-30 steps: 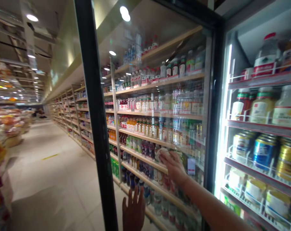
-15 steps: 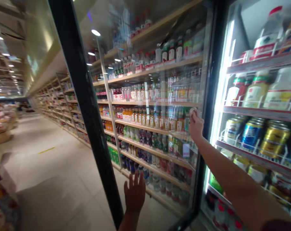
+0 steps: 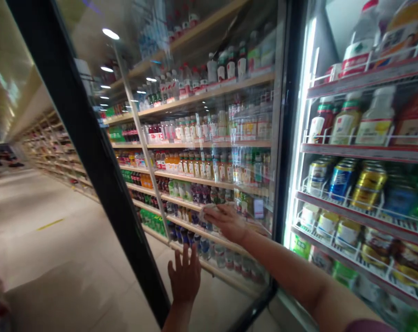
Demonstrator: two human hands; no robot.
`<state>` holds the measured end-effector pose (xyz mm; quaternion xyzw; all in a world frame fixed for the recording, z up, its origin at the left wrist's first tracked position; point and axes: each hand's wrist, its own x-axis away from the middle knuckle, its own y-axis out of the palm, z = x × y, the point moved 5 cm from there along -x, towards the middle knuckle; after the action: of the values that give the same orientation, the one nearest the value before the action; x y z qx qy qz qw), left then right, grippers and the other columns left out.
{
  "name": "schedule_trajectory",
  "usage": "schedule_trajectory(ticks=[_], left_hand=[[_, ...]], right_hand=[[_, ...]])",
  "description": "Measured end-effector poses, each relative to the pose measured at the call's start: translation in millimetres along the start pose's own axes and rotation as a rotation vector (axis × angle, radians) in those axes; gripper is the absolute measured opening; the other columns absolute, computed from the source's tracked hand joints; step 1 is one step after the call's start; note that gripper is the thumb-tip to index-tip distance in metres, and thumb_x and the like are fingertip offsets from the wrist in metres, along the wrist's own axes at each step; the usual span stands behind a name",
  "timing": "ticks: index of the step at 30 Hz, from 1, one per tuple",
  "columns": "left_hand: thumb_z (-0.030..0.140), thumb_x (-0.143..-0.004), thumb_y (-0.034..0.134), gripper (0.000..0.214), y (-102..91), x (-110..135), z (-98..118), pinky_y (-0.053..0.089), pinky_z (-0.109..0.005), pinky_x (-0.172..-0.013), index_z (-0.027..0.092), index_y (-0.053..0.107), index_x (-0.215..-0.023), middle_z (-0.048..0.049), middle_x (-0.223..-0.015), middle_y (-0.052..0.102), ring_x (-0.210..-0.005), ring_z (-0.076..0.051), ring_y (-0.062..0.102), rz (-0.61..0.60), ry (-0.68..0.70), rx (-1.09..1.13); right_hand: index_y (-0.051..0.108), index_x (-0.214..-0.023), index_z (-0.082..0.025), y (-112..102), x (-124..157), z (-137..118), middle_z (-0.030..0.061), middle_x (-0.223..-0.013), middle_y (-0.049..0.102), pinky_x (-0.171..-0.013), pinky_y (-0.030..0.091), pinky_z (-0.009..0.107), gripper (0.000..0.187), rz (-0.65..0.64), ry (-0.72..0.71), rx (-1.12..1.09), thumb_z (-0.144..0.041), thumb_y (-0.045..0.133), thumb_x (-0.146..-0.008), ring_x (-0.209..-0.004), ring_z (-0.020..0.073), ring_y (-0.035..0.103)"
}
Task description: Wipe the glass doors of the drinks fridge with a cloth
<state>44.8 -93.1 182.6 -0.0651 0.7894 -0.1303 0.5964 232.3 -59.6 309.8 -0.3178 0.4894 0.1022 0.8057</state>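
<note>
A glass fridge door (image 3: 202, 161) with a black frame stands swung open in front of me. My right hand (image 3: 231, 223) reaches across to the glass, its fingers pressing a pale, crumpled cloth (image 3: 207, 212) against the pane. The cloth is partly covered by the fingers. Low and to the left, my left hand (image 3: 185, 276) is raised, fingers spread, holding nothing. It is close to the lower part of the pane; whether it touches the glass I cannot tell. A small pale sticker (image 3: 259, 208) shows on the glass, to the right of my right hand.
On the right, the lit fridge holds bottles (image 3: 374, 115) and cans (image 3: 342, 179) on wire-fronted racks. Wooden shelves (image 3: 191, 174) of drinks show through the glass. The door's black outer edge (image 3: 91, 152) slants down at left, beside an aisle floor (image 3: 56, 258) with a yellow strip (image 3: 50, 224).
My right hand has moved left and down across the glass with the cloth, away from the hinge side. My left hand stays spread in nearly the same place. The view has turned slightly right.
</note>
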Motion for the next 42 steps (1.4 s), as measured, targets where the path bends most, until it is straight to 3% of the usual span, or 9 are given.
schedule_trajectory(ticks=[5, 9, 15, 18, 24, 31, 35, 38, 42], left_hand=[[0.016, -0.093, 0.064, 0.077, 5.8, 3, -2, 0.023, -0.058, -0.118, 0.016, 0.025, -0.159, -0.0206, -0.145, 0.053, -0.150, -0.038, 0.024, -0.026, -0.026, 0.014], [0.017, -0.093, 0.063, 0.077, 8.0, 4, -3, 0.025, -0.058, -0.117, 0.021, 0.023, -0.159, -0.0186, -0.147, 0.051, -0.148, -0.037, 0.030, -0.037, -0.050, 0.020], [0.018, -0.094, 0.063, 0.076, 2.4, 0, 1, 0.027, -0.057, -0.115, 0.018, 0.024, -0.159, -0.0201, -0.144, 0.054, -0.148, -0.038, 0.030, -0.022, -0.037, 0.001], [0.018, -0.094, 0.063, 0.076, 0.7, 0, 2, 0.027, -0.057, -0.115, 0.019, 0.024, -0.159, -0.0196, -0.143, 0.054, -0.146, -0.038, 0.032, -0.027, -0.052, 0.014], [0.017, -0.095, 0.059, 0.073, 1.3, 7, 2, 0.025, -0.056, -0.117, 0.023, 0.025, -0.159, -0.0169, -0.147, 0.052, -0.147, -0.036, 0.033, -0.020, -0.054, 0.037], [0.014, -0.096, 0.052, 0.070, 6.1, 14, 0, 0.023, -0.058, -0.118, 0.026, 0.024, -0.159, -0.0140, -0.151, 0.048, -0.151, -0.033, 0.025, -0.005, -0.082, 0.074], [0.013, -0.094, 0.055, 0.070, 6.8, 13, -4, 0.023, -0.055, -0.119, 0.026, 0.029, -0.158, -0.0140, -0.153, 0.046, -0.152, -0.032, 0.022, 0.027, -0.074, 0.110], [0.011, -0.093, 0.055, 0.072, 6.2, 11, -5, 0.022, -0.056, -0.120, 0.024, 0.027, -0.158, -0.0153, -0.153, 0.044, -0.152, -0.032, 0.020, 0.035, -0.050, 0.101], [0.010, -0.093, 0.054, 0.073, 3.4, 8, -4, 0.019, -0.057, -0.121, 0.022, 0.024, -0.159, -0.0160, -0.155, 0.041, -0.153, -0.032, 0.016, 0.030, -0.044, 0.081]], right_hand=[[0.053, -0.144, -0.025, -9, -6, 42, 0.0050, -0.146, 0.056, -0.111, 0.041, 0.041, 0.056, 0.105, 0.255, 0.038, -0.007, 0.044, -0.092, -0.129, 0.0227, 0.047], [0.046, -0.149, -0.022, -7, 0, 35, 0.0080, -0.149, 0.051, -0.108, 0.042, 0.043, 0.061, 0.262, 0.471, 0.083, -0.003, 0.037, -0.092, -0.132, 0.0239, 0.045], [0.059, -0.137, -0.030, 2, 1, -16, -0.0057, -0.141, 0.061, -0.109, 0.042, 0.035, 0.053, 0.152, 0.145, 0.006, -0.009, 0.048, -0.090, -0.123, 0.0204, 0.049], [0.062, -0.134, -0.033, -9, -6, 8, -0.0066, -0.139, 0.062, -0.108, 0.043, 0.033, 0.051, 0.133, 0.182, 0.010, -0.010, 0.048, -0.091, -0.123, 0.0189, 0.051], [0.043, -0.151, -0.019, -31, -19, 67, 0.0115, -0.154, 0.046, -0.109, 0.041, 0.046, 0.062, 0.358, 0.585, 0.132, -0.004, 0.033, -0.092, -0.137, 0.0240, 0.044], [0.048, -0.145, -0.041, -15, -28, 17, -0.0067, -0.141, 0.060, -0.106, 0.043, 0.033, 0.060, 0.193, 0.031, 0.068, -0.013, 0.047, -0.092, -0.122, 0.0173, 0.052], [0.043, -0.151, -0.025, -35, -63, 62, 0.0066, -0.151, 0.050, -0.109, 0.039, 0.045, 0.061, 0.350, 0.342, 0.080, -0.008, 0.036, -0.093, -0.134, 0.0239, 0.044], [0.043, -0.151, -0.025, -38, -80, 58, 0.0065, -0.153, 0.048, -0.110, 0.038, 0.046, 0.060, 0.394, 0.434, 0.087, -0.009, 0.036, -0.094, -0.135, 0.0249, 0.043], [0.054, -0.142, -0.036, -17, -73, -17, -0.0051, -0.152, 0.050, -0.102, 0.043, 0.037, 0.049, 0.143, -0.082, 0.076, -0.021, 0.050, -0.095, -0.126, 0.0216, 0.048]])
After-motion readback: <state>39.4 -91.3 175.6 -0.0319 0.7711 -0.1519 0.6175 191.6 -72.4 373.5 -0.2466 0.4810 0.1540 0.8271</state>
